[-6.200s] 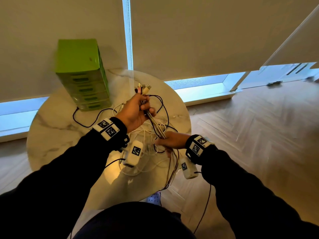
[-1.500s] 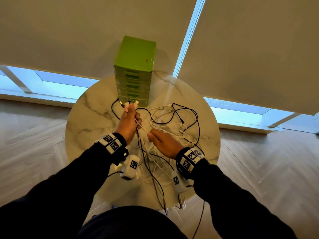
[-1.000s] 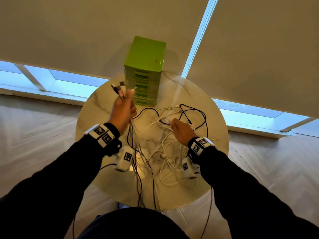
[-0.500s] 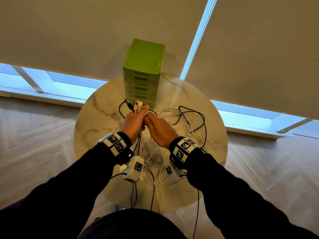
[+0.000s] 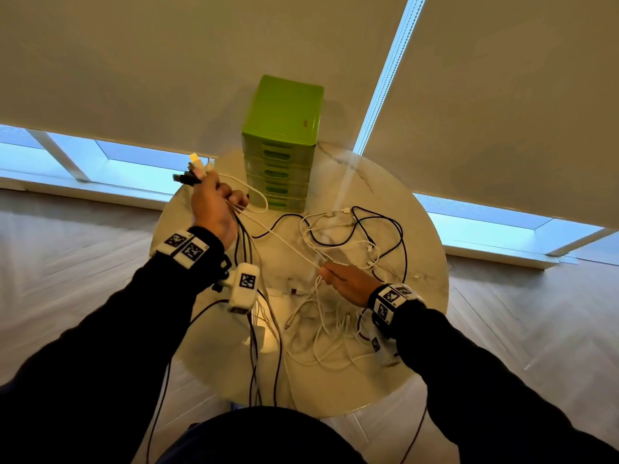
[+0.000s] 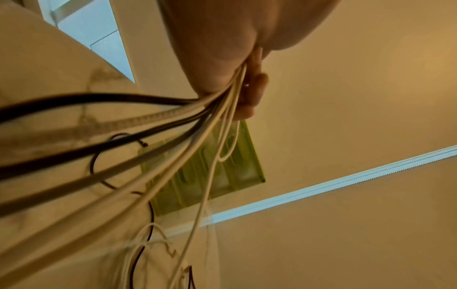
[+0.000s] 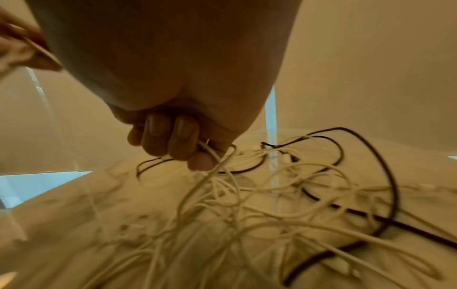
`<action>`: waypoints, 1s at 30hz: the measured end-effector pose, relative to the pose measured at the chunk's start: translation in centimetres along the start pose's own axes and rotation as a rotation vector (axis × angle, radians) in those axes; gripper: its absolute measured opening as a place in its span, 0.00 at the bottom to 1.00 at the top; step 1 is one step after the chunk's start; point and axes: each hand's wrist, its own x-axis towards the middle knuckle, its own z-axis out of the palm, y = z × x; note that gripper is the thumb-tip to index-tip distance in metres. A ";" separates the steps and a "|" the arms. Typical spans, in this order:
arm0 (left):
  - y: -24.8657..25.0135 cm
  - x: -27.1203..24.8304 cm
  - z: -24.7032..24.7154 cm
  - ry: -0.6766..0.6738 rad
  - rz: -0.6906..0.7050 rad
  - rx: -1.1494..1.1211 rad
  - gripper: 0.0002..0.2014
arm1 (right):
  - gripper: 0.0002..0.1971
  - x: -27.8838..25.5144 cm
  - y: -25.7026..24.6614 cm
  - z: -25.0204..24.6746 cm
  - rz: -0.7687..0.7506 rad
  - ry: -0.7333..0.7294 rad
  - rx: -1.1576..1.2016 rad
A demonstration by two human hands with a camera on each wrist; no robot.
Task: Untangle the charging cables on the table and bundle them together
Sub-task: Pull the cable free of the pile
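1. The cables lie partly in a loose white and black tangle on the right half of the table, in the centre of the head view, and are partly gathered in the left hand.
2. The plugs of the gathered ones stick out above the left fist, left of centre in the upper half of the frame; their cords hang from the fist and run over the near table edge.
3. One white cable runs taut from the left fist down and right to the right hand.
4. The left hand is raised above the table's left edge, fingers clenched round the bunch; the left wrist view shows white and dark cords fanning out of the fist.
5. The right hand sits low over the tangle, right of centre, fingers curled round the white cable, as the right wrist view shows.
6. A green drawer box stands at the table's far edge, upper centre, against pale blinds.
7. Wood flooring fills both sides of the frame.
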 end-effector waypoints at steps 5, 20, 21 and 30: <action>0.3 -1.4 0.4 -0.198 0.147 0.242 0.15 | 0.20 2.0 1.3 -1.7 0.171 0.131 -0.038; -6.4 -3.7 0.0 -0.350 -0.083 0.744 0.16 | 0.11 2.7 -8.7 -1.4 -0.246 0.343 0.106; -6.6 -3.6 -0.2 -0.350 -0.097 0.747 0.16 | 0.12 2.6 -8.6 -1.4 -0.260 0.334 0.083; -4.1 -3.5 1.0 -0.177 -0.059 0.296 0.12 | 0.15 1.1 -5.3 0.0 -0.235 0.145 0.161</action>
